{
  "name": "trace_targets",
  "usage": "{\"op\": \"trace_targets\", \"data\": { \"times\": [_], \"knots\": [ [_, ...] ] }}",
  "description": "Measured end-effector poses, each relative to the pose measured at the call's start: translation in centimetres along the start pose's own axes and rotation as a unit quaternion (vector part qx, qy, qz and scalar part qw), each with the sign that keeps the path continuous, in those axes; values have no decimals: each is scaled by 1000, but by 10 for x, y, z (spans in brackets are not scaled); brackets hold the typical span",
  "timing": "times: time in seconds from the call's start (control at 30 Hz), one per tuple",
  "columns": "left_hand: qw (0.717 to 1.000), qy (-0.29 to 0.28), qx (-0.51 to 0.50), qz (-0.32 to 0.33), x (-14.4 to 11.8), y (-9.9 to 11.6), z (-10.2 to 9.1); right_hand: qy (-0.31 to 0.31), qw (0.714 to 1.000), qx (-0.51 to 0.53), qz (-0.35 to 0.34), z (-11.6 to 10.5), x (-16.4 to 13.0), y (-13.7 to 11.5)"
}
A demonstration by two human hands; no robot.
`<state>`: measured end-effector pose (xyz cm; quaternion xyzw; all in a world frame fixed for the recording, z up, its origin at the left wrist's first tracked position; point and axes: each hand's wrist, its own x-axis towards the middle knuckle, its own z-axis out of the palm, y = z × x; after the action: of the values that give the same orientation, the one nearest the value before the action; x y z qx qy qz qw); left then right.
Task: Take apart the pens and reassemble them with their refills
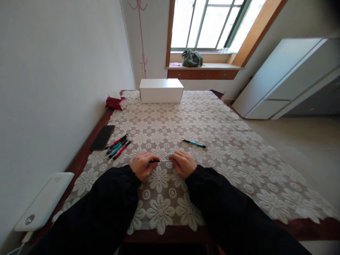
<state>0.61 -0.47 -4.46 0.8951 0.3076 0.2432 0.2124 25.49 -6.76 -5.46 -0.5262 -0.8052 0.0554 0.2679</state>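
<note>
My left hand (142, 165) and my right hand (182, 163) rest on the lace tablecloth (202, 117), close together. Between them I hold a pen taken apart: the left fingers grip a black tip piece (154, 161), and a thin white refill (164, 160) runs from it to my right hand, which pinches a teal barrel (170, 154). A bundle of red and teal pens (118, 146) lies just left of my left hand. One teal pen (193, 143) lies alone beyond my right hand.
A black phone (102, 137) lies by the table's left edge, a white device (44, 205) nearer me. A white box (160, 90) and a red tissue pack (115, 102) sit at the far end. A white cabinet (281, 81) stands right.
</note>
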Motion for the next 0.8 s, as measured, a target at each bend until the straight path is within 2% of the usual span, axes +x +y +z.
{"op": "trace_targets", "data": {
  "times": [0.3, 0.8],
  "knots": [
    [998, 57, -11, 11, 0, 0, 0, 10, 1000, 18, 11, -1, 0, -1],
    [996, 93, -4, 12, 1, 4, -4, 18, 999, 21, 33, -2, 1, -4]
  ]
}}
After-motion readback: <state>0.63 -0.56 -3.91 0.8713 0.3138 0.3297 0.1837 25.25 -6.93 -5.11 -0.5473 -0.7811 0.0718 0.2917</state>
